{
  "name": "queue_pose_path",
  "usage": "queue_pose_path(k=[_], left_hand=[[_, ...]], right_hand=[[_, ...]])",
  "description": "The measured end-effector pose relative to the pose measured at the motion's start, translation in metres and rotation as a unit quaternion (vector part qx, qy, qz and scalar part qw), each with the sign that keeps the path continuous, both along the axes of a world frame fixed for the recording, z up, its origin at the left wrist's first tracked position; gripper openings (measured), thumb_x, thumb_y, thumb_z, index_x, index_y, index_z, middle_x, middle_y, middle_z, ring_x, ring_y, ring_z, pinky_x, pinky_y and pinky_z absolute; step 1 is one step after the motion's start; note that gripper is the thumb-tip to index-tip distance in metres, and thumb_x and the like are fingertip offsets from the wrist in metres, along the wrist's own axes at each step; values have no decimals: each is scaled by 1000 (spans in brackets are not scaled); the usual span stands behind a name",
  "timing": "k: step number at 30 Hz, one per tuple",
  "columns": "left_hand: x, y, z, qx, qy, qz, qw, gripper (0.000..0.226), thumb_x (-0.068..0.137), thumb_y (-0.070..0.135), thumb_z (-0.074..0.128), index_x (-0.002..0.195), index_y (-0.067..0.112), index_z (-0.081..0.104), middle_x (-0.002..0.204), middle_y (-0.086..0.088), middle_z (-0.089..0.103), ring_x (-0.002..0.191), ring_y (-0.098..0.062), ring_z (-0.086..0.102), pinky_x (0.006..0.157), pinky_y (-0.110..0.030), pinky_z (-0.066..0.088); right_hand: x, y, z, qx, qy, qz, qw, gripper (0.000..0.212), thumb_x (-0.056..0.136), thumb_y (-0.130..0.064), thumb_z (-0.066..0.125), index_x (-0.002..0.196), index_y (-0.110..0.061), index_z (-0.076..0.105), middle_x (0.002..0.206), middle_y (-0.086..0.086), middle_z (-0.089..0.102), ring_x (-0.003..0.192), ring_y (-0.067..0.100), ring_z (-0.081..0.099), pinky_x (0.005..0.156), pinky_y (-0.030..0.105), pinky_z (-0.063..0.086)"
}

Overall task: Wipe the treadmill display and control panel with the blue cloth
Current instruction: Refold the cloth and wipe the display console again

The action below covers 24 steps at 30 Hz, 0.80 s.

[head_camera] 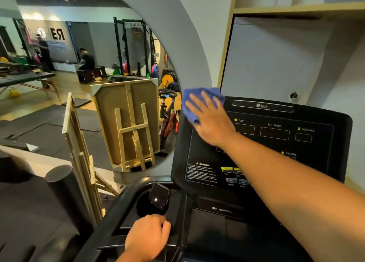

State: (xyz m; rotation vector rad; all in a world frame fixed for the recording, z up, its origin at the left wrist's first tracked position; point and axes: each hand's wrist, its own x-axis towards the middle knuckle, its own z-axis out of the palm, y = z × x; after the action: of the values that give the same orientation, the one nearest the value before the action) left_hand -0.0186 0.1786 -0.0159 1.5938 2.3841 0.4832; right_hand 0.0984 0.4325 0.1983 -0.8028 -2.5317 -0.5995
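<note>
The black treadmill display [276, 131] stands upright ahead, with TIME, SPEED, DISTANCE and CALORIE windows. My right hand [211, 119] lies flat with straight fingers on the blue cloth [189, 107], pressing it against the display's upper left corner. Part of the cloth sticks out past the panel's edge. Below the windows, the control panel buttons [235, 175] show under my forearm. My left hand [148, 236] grips the treadmill's black handrail [110, 212] at the lower left, its fingers curled round it.
A dark phone [159, 198] stands in the cup holder just above my left hand. A large mirror on the left reflects the gym. A wooden easel [83, 155] and a black foam roller [65, 190] stand left of the treadmill.
</note>
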Motion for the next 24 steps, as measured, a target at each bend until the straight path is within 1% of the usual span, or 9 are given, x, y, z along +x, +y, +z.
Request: queue_pose_path(k=[3, 5, 8, 12, 15, 17, 19, 21, 24], left_hand=[[-1, 1, -3, 7, -1, -1, 1000, 42, 95, 53, 35, 81, 23, 61, 88, 5, 70, 74, -16, 61, 72, -30, 49], [-2, 1, -4, 9, 6, -2, 1000, 43, 95, 52, 34, 83, 21, 63, 86, 5, 70, 76, -16, 65, 74, -32, 53], [-1, 0, -4, 4, 6, -4, 1000, 40, 96, 50, 35, 80, 23, 61, 82, 6, 67, 71, -14, 60, 72, -32, 51], [1, 1, -2, 1, 15, -5, 1000, 40, 97, 50, 36, 85, 23, 63, 88, 6, 68, 75, -13, 60, 73, -32, 47], [1, 2, 1, 5, 11, -4, 1000, 35, 97, 50, 37, 85, 30, 63, 83, 11, 60, 71, -11, 52, 73, -26, 42], [1, 3, 1, -1, 5, 2, 1000, 37, 97, 50, 38, 90, 28, 67, 85, 12, 62, 72, -11, 54, 74, -27, 45], [1, 3, 1, -4, 1, 6, 1000, 38, 97, 50, 38, 93, 27, 67, 91, 10, 68, 79, -12, 62, 79, -29, 49], [2, 4, 2, -13, 4, 10, 1000, 33, 98, 50, 40, 89, 29, 63, 94, 9, 68, 95, -15, 70, 81, -32, 48], [2, 5, 2, -18, 12, 4, 1000, 31, 99, 50, 41, 91, 32, 64, 95, 11, 66, 104, -15, 70, 84, -33, 47]], right_hand=[[-15, -2, -5, 4, 46, -37, 998, 69, 101, -45, 43, 160, -25, 16, 169, 3, 9, 155, 35, -2, 123, 52, -1], [-13, -17, -38, 35, -9, 10, 999, 74, 97, -47, 47, 160, -23, 17, 169, 5, 8, 154, 37, -2, 122, 55, -1], [6, -34, -80, 39, -98, 87, 991, 77, 94, -48, 52, 160, -23, 20, 169, 4, 11, 154, 35, 0, 122, 54, 0], [34, -18, -74, 66, -205, 164, 963, 70, 97, -44, 46, 159, -26, 21, 168, 1, 16, 155, 30, 9, 121, 53, 16], [35, 11, -22, 65, -126, 100, 985, 70, 97, -41, 51, 159, -26, 22, 167, 1, 17, 154, 30, 10, 122, 50, 8], [37, 23, 4, 60, -61, 36, 996, 69, 98, -42, 49, 159, -24, 22, 168, 2, 17, 155, 32, 8, 123, 50, 5], [46, 27, 5, 53, -2, -13, 998, 69, 99, -42, 47, 160, -24, 19, 168, 4, 15, 155, 32, 8, 123, 49, 4], [59, 25, -9, 48, 55, -47, 996, 71, 98, -37, 50, 160, -23, 19, 168, 3, 15, 155, 31, 7, 124, 49, 5], [87, 22, -32, 43, 109, -94, 989, 71, 98, -35, 51, 160, -22, 19, 169, 1, 13, 155, 29, 4, 125, 51, 9]])
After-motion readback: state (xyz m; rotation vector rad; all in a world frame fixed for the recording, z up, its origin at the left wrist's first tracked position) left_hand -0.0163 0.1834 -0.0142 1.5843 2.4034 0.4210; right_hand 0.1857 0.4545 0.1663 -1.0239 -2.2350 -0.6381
